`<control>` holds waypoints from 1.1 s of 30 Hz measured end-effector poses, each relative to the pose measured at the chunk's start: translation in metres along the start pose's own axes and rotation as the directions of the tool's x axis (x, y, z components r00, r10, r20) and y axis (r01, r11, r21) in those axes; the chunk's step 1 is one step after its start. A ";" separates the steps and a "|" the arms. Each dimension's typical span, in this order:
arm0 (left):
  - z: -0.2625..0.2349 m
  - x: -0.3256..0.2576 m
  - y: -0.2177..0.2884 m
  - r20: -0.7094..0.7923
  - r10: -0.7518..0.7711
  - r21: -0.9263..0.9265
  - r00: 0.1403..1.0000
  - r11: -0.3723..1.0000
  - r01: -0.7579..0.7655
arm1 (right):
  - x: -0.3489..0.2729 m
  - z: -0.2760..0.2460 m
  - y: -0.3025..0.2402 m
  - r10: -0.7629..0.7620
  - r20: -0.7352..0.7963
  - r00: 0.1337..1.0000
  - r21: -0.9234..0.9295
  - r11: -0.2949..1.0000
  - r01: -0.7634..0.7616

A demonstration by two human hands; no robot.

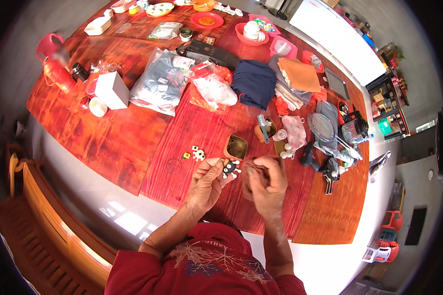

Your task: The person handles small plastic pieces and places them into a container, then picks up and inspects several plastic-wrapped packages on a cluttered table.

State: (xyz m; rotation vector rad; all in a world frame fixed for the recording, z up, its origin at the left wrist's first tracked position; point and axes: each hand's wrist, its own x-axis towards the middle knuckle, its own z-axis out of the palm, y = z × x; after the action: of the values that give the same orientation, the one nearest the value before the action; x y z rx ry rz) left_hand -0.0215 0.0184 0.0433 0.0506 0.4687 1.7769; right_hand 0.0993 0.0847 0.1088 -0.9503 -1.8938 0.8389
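Note:
My left hand [207, 183] pinches a small black toy piece with white knobs [230, 168] between thumb and fingers, just above the red wooden table [192, 132]. My right hand [267, 183] is closed around a small brownish object [255, 173] right beside it; what that object is cannot be made out. Loose small white and yellow pieces [196, 154] lie on the table just left of my left hand. An open orange-brown little box [236, 147] sits directly beyond the hands.
Clear plastic bags of goods [162, 81], a dark blue folded cloth [254, 82], a white box [112, 90], red jugs [54, 61], bowls and plates crowd the far side. A racket [325, 129], a blender jar [354, 129] and tools lie at right. A wooden bench [39, 221] stands at left.

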 end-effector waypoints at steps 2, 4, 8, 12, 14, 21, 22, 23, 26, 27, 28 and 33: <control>0.005 0.000 -0.004 0.007 -0.029 -0.026 1.000 0.999 0.029 | -0.001 0.014 0.002 -0.150 -0.026 0.988 -0.143 0.979 0.145; 0.001 0.000 -0.009 -0.004 -0.030 -0.072 1.000 0.997 0.030 | -0.008 0.029 0.020 -0.195 -0.045 0.980 -0.226 0.957 0.180; -0.017 -0.003 -0.019 -0.047 -0.112 -0.133 0.993 0.986 0.105 | -0.035 0.027 0.033 -0.136 -0.009 0.991 -0.296 0.947 0.127; -0.030 -0.003 -0.031 -0.109 -0.133 -0.087 0.985 0.988 0.124 | -0.049 0.023 0.039 -0.168 0.037 0.985 -0.313 0.934 0.171; -0.026 -0.005 -0.032 -0.127 -0.134 -0.086 0.983 0.989 0.124 | -0.053 0.010 0.034 -0.035 0.184 0.982 -0.320 0.943 0.094; -0.032 -0.005 -0.035 -0.111 -0.072 -0.062 0.991 0.996 0.066 | -0.026 0.028 0.013 -0.222 0.010 0.975 -0.354 0.911 0.211; -0.025 -0.009 -0.034 -0.128 -0.084 -0.088 0.988 0.993 0.073 | -0.027 0.034 0.020 -0.265 0.054 0.963 -0.464 0.847 0.259; -0.019 -0.011 -0.033 -0.146 -0.096 -0.114 0.985 0.990 0.080 | -0.031 0.037 0.021 -0.201 0.126 0.971 -0.472 0.849 0.237; -0.021 -0.015 -0.030 -0.136 -0.092 -0.080 0.986 0.993 0.082 | -0.036 0.037 0.023 -0.248 0.235 0.940 -0.503 0.796 0.336; -0.023 -0.018 -0.030 -0.119 -0.096 -0.077 0.988 0.993 0.087 | -0.039 0.034 0.025 -0.256 0.268 0.929 -0.493 0.792 0.360; -0.024 -0.017 -0.032 -0.139 -0.068 -0.041 0.988 0.997 0.063 | -0.041 0.031 0.026 -0.262 0.300 0.917 -0.482 0.788 0.383; -0.041 -0.014 -0.045 -0.134 -0.182 -0.080 0.974 0.982 0.172 | -0.048 0.013 0.034 -0.173 0.317 0.932 -0.294 0.917 0.270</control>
State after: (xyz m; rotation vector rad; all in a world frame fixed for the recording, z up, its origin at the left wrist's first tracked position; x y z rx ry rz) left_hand 0.0128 0.0015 -0.0065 -0.1619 0.4981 1.6255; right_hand 0.1155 0.0579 0.0572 -0.8163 -2.4006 0.5473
